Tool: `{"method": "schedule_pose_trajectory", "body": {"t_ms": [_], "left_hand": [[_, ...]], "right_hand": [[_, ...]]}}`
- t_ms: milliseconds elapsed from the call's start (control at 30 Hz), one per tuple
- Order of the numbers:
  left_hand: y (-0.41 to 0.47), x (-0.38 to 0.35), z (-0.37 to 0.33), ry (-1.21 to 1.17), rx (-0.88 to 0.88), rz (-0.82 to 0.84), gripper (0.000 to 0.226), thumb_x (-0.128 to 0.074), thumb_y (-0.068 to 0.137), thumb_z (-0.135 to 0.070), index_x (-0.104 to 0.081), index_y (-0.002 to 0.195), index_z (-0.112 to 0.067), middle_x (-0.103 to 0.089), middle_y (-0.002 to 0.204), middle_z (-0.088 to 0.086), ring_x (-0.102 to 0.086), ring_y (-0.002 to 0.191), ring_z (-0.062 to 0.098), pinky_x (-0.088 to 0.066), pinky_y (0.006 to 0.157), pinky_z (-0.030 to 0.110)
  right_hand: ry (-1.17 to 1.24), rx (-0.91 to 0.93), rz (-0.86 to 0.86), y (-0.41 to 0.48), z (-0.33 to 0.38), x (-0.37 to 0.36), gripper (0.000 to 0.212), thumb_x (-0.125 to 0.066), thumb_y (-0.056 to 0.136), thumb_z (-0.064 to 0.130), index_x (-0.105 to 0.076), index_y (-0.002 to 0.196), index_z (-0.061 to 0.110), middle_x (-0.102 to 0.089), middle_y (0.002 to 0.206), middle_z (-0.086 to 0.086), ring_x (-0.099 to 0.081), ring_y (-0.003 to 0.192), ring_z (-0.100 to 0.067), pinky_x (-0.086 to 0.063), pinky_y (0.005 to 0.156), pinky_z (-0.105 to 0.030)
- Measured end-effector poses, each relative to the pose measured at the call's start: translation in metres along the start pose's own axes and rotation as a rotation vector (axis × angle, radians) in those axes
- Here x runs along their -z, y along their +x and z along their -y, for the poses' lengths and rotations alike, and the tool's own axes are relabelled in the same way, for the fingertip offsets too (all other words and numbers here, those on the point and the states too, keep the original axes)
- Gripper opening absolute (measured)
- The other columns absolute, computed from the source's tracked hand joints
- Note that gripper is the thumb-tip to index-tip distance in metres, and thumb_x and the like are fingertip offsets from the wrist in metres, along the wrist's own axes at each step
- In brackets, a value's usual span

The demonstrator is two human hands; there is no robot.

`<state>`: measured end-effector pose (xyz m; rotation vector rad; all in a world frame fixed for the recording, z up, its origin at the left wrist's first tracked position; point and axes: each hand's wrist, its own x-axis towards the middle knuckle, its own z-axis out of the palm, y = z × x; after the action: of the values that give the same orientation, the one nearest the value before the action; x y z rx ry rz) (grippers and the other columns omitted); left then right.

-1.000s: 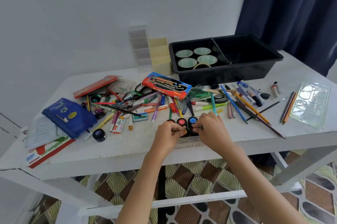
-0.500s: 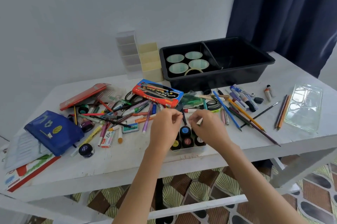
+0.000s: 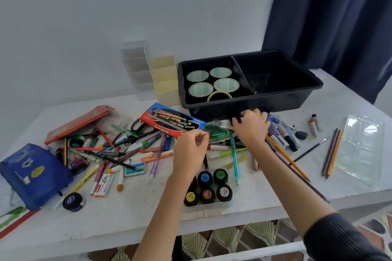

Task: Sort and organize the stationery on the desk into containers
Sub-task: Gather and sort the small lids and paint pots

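The paint jars (image 3: 206,188) stand together in a low clear tray (image 3: 212,206) near the front edge of the tabletop (image 3: 137,216), six of them with colored lids. They are just under my left forearm and between my two arms, nearer to me than both hands.

My left hand (image 3: 191,150) hangs above the tabletop just behind the jars. Its fingers are curled, and thumb and forefinger meet at the tips; if something small is between them, I cannot tell. My right hand (image 3: 252,128) is farther back and to the right, apart from the left one. Its fingers bend down over something dark at the foot of the bin (image 3: 275,104); whether they hold it, I cannot tell.

Left of my hands lies the heap of pens (image 3: 127,150), with the brush box (image 3: 172,122) on its far side. Markers (image 3: 282,137) lie just right of the right hand. The black bin has two compartments, and the tape rolls (image 3: 212,82) are in the left one. One jar (image 3: 73,201) stands alone beside the blue pouch (image 3: 34,173).
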<state>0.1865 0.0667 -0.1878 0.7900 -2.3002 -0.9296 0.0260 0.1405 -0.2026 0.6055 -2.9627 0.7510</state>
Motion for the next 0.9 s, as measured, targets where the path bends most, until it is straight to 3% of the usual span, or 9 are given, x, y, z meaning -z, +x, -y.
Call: {"method": "schedule_pose_trajectory", "body": {"t_ms": [167,267,367,467,567,667,800,900], "left_hand": [[0.008,-0.001,0.005,-0.025,0.030,0.003,0.017,-0.057,0.092,-0.020,-0.071,0.100,-0.014,-0.067,0.084,-0.006,-0.058,0.076,0.003,-0.044,0.067,0.012],[0.005,-0.001,0.007,-0.019,0.047,-0.006,0.017,-0.057,0.092,-0.020,-0.070,0.100,-0.014,-0.066,0.086,-0.006,-0.057,0.077,0.002,-0.042,0.065,0.008],[-0.001,0.003,0.009,-0.031,0.072,-0.047,0.014,-0.057,0.092,-0.019,-0.069,0.098,-0.015,-0.063,0.081,-0.011,-0.056,0.073,-0.001,-0.042,0.062,0.004],[-0.008,0.007,0.013,-0.042,0.089,-0.099,0.013,-0.058,0.091,-0.018,-0.069,0.097,-0.015,-0.065,0.084,-0.008,-0.056,0.075,-0.001,-0.041,0.063,0.002],[-0.016,0.016,0.017,-0.055,0.115,-0.154,0.013,-0.058,0.091,-0.019,-0.069,0.095,-0.014,-0.064,0.082,-0.008,-0.057,0.074,0.000,-0.042,0.063,0.005],[-0.028,0.027,0.022,-0.063,0.120,-0.184,0.012,-0.059,0.091,-0.018,-0.070,0.095,-0.014,-0.066,0.081,-0.008,-0.058,0.075,0.002,-0.044,0.066,0.010],[-0.047,0.039,0.033,-0.087,0.161,-0.213,0.017,-0.059,0.091,-0.021,-0.070,0.101,-0.012,-0.068,0.090,-0.003,-0.060,0.082,0.005,-0.046,0.069,0.011],[-0.063,0.048,0.039,-0.091,0.150,-0.225,0.016,-0.059,0.091,-0.020,-0.070,0.100,-0.012,-0.067,0.090,-0.003,-0.060,0.084,0.006,-0.046,0.072,0.012]], "right_hand": [[-0.159,-0.034,0.119,0.013,-0.001,-0.012,0.047,-0.051,0.089,0.054,-0.063,0.096,0.010,-0.052,0.127,-0.018,-0.032,0.130,-0.040,-0.023,0.105,-0.052],[-0.125,-0.009,0.067,0.012,-0.002,-0.015,0.046,-0.054,0.087,0.052,-0.062,0.106,0.011,-0.053,0.126,-0.016,-0.033,0.128,-0.038,-0.021,0.106,-0.052],[-0.001,0.064,-0.019,0.004,-0.001,-0.015,0.048,-0.059,0.085,0.045,-0.059,0.121,0.014,-0.053,0.123,-0.013,-0.033,0.122,-0.035,-0.022,0.103,-0.046],[0.298,0.175,-0.070,-0.010,0.006,-0.012,0.042,-0.065,0.083,0.031,-0.058,0.119,0.011,-0.055,0.112,-0.009,-0.041,0.111,-0.028,-0.031,0.092,-0.033],[0.636,0.219,0.029,-0.036,0.020,-0.004,0.043,-0.069,0.081,0.019,-0.053,0.120,0.018,-0.050,0.101,-0.001,-0.051,0.093,-0.017,-0.037,0.074,-0.019],[0.709,0.325,0.125,-0.066,0.032,0.003,0.043,-0.067,0.082,0.018,-0.054,0.121,0.029,-0.052,0.098,0.001,-0.056,0.082,-0.013,-0.046,0.072,-0.020],[0.798,0.355,0.237,-0.103,0.041,0.007,0.028,-0.070,0.082,0.012,-0.059,0.107,0.016,-0.060,0.083,0.014,-0.057,0.072,0.011,-0.046,0.064,-0.007],[0.792,0.383,0.247,-0.129,0.044,0.003,0.030,-0.072,0.080,0.012,-0.058,0.106,0.017,-0.060,0.084,0.016,-0.054,0.074,0.014,-0.044,0.063,-0.005]]}}
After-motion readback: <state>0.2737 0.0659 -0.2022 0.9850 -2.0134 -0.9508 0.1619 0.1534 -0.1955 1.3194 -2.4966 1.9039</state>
